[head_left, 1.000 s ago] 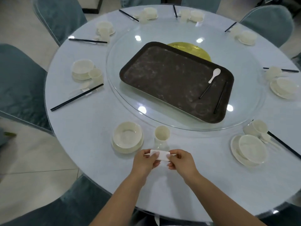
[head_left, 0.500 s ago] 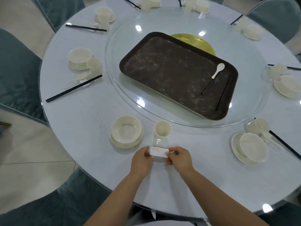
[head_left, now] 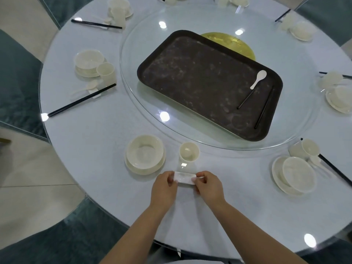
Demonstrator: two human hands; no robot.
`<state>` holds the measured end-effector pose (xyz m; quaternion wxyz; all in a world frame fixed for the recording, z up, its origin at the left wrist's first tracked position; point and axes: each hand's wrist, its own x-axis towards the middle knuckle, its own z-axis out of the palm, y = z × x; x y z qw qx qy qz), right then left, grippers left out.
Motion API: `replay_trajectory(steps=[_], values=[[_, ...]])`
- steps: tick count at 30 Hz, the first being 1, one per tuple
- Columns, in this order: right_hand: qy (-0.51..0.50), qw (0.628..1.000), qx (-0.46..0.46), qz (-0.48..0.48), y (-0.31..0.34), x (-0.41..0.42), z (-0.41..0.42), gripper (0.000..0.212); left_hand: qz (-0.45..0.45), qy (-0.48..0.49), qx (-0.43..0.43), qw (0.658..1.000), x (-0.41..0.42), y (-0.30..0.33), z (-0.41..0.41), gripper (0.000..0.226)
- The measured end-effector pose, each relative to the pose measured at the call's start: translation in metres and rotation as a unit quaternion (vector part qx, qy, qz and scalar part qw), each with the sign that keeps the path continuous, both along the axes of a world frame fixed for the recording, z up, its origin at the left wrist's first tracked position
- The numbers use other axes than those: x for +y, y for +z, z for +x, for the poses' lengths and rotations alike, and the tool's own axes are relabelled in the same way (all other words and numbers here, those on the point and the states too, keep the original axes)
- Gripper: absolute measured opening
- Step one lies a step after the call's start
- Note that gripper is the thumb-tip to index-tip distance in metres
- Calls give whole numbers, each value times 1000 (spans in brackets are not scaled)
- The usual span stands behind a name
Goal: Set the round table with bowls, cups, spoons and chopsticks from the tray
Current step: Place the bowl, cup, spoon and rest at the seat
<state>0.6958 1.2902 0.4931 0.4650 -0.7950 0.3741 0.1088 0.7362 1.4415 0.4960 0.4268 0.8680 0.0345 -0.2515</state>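
Small white rest sits at the near edge of the round table, just in front of the cup and right of the bowl on its plate. Long axis runs left-right across the person, roughly parallel w/ the table edge. Left hand pinches its left end, right hand pinches its right end, fingertips curled on the short sides; can't tell if it's fully down on the glass or a hair above.

Next pieces: spoon and two chopsticks lie at the far-right end of the tray on the glass turntable. That's up and right from the hands, so the right hand is nearer, imo. Spoon bowl points away and right, handle toward the person; chopsticks run near-to-far, slightly tilted, and well apart from each other. Prob. a reach across w/ the right hand.
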Motion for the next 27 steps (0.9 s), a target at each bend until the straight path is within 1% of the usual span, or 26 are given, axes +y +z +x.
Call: replay_trajectory(steps=[2,5,9,12,14,17,19,21,24,27], values=[[37,999,-3,-33,-1,0,-2,6,1,6,1,1000,0,-1,0,16],[41,999,-12,-28,-3,-2,-5,6,10,11,14,1000,-1,-2,2,15],[24,999,-29,-25,1,-10,-5,7,28,12,32,999,1,3,9,24],[-13,998,-56,-13,12,-26,4,6,29,42,-6,999,2,20,22,21],[-42,995,-88,-7,23,-39,14,7,-1,77,-22,997,-1,36,34,14],[-84,988,-131,-15,41,-65,29,9,-79,106,-34,991,-16,68,55,9],[-93,985,-144,-30,53,-86,40,6,-113,91,-48,988,-35,87,70,10],[-103,983,-149,-43,62,-110,51,5,-121,59,-61,989,-61,102,85,8],[-126,980,-142,-59,72,-150,68,11,-108,4,-80,991,-103,115,108,10],[-149,980,-121,-54,78,-188,86,21,-75,-82,-99,989,-145,117,130,13]])
